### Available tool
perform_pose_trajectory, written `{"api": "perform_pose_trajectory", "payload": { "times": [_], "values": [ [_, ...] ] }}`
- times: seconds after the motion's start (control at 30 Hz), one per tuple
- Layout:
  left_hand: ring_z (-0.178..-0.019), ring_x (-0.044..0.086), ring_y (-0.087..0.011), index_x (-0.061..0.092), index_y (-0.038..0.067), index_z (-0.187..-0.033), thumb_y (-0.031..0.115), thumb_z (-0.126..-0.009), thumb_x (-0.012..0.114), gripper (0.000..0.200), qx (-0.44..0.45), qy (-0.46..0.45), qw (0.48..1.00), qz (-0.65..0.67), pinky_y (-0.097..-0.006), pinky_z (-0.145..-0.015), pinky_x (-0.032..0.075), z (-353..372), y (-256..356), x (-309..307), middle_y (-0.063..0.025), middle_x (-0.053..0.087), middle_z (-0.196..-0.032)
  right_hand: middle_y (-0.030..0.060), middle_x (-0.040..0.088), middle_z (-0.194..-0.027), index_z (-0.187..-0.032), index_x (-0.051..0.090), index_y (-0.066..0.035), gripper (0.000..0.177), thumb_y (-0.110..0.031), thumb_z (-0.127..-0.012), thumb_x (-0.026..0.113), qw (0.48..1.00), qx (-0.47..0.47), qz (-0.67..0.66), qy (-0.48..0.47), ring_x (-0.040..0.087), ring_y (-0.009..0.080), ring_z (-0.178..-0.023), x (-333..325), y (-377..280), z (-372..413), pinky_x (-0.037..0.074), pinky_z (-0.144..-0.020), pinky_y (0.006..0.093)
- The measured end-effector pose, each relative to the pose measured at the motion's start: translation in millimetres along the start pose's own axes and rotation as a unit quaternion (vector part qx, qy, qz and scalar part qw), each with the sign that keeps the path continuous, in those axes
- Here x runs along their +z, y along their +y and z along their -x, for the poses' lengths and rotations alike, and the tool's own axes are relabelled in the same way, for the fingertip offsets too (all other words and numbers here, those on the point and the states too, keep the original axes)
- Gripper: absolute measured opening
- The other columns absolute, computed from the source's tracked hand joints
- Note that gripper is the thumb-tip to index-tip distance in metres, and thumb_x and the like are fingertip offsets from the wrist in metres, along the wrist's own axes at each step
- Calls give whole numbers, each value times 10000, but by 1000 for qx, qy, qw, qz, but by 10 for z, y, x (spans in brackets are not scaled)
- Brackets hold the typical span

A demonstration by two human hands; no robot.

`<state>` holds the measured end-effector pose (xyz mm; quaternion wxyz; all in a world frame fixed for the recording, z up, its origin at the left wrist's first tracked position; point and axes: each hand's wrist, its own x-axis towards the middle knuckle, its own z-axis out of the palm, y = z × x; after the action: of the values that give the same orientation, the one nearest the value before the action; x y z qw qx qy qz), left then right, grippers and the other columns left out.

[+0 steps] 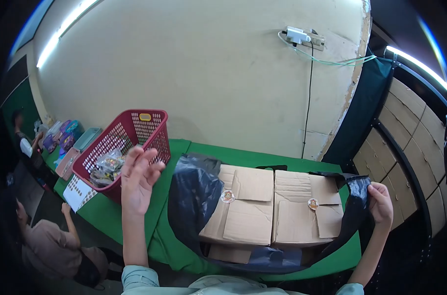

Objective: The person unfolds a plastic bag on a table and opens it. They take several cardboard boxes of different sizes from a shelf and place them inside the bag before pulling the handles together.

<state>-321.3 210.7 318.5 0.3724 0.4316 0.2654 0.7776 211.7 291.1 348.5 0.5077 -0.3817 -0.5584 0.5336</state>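
Note:
Two closed cardboard boxes, a left one (250, 206) and a right one (294, 216), sit side by side inside a black plastic bag (194, 191). Each box has a round sticker where its flaps meet. More cardboard shows beneath them near the bag's front edge. My right hand (382, 202) pinches the bag's rim at the right side. Raised in the air, my left hand (139, 179) has its fingers apart and slightly curled, holding nothing. It is in front of a maroon plastic basket (157, 130) with small clear packets (110, 160) in it.
A green cloth (159, 246) covers the table. Left of the basket lie a sheet with round stickers (79, 192) and plastic containers (87, 139). Two people are at the left. Cardboard boxes (403, 142) are stacked on the right rack. A cable (309, 98) hangs down the wall.

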Motion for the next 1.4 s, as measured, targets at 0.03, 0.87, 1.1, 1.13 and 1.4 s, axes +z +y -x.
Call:
{"api": "perform_pose_trajectory", "payload": {
  "times": [0.03,0.87,1.1,1.13,1.4],
  "values": [
    [-808,624,-164,445,38,-1144,212,-859,566,355,28,12,999,-15,-256,-711,536,20,56,47,-120,571,-1075,49,623,-787,-845,588,28,142,-88,-874,511,1000,-6,9,3,585,98,-713,12,-28,13,455,-672,217],
    [-826,565,-114,528,-5,-1055,274,-927,424,324,-74,35,992,-100,-240,-752,442,591,-323,-268,-42,592,-907,69,605,-855,-918,561,49,228,-169,-885,501,993,-114,10,16,564,105,-767,-57,225,176,442,-719,225],
    [-1047,521,-168,469,-46,-1180,576,-891,287,709,-279,-124,952,-3,-275,-913,388,80,-311,-337,-99,558,-1114,86,629,-904,-996,556,51,464,-389,-915,430,995,-17,-44,-90,595,125,-770,-33,406,-200,483,-687,253],
    [-1030,528,-161,476,-42,-1172,553,-892,324,675,-251,-124,958,-54,-271,-904,394,5,-329,-270,-94,567,-1096,87,633,-894,-986,563,45,434,-365,-917,440,993,-1,-81,-83,598,126,-759,-39,424,-300,487,-678,254],
    [-902,575,-109,524,-9,-1106,82,-846,535,276,-196,-102,970,-98,-247,-810,450,-292,-211,202,-51,607,-1010,116,644,-816,-881,586,51,194,-121,-884,496,992,82,-96,-24,634,161,-671,167,-43,-384,532,-619,267]
  ]
}}
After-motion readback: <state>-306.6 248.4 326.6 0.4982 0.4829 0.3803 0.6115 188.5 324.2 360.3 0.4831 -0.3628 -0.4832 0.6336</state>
